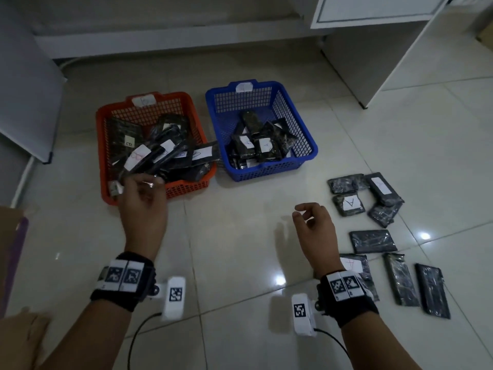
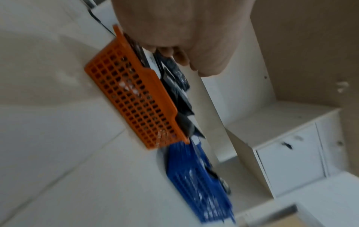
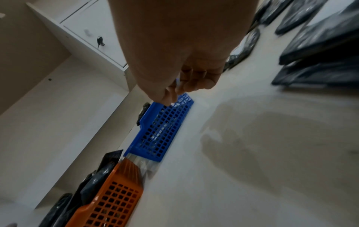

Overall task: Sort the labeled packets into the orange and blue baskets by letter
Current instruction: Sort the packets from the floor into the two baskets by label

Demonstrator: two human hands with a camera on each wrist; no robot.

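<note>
Nearest me, the right hand (image 1: 314,225) hangs empty over the floor with its fingers loosely curled, just beside the dark packets (image 1: 373,240) not yet sorted, some showing an A. The left hand (image 1: 142,206) hovers at the orange basket's (image 1: 186,186) near rim, fingers relaxed, holding nothing that I can make out. So this looks like a pause between drops; next I'd expect the right hand to take an A packet to the blue basket (image 1: 306,134) beyond.

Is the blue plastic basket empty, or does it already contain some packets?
Not empty. The blue plastic mesh basket holds several black wrapped packets piled at its near end; the far part of its floor is bare. White labels show on some.
</note>
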